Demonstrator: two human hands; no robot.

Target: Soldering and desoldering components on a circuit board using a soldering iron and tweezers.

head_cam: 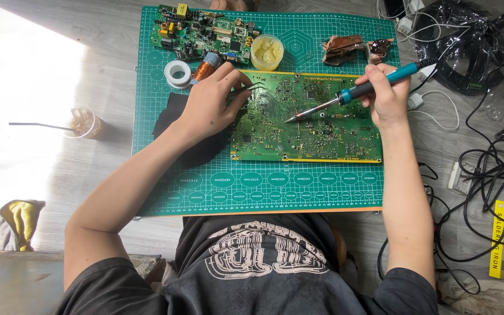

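While the green cutting mat (263, 186) covers the near desk, the large green circuit board (307, 119) lies flat on it. The right hand (387, 93) is closed around a blue-handled soldering iron (354, 93), tip on the board. The left hand (211, 105) pinches tweezers (251, 88) at the board's left edge. Beyond sit a solder spool (177, 73), a paste jar (266, 51) and a smaller board (202, 32).

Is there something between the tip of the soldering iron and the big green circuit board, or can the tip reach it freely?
Nothing visible blocks it. The right hand holds the soldering iron, its tip already at the large circuit board. The left hand with tweezers stays at the board's left edge.
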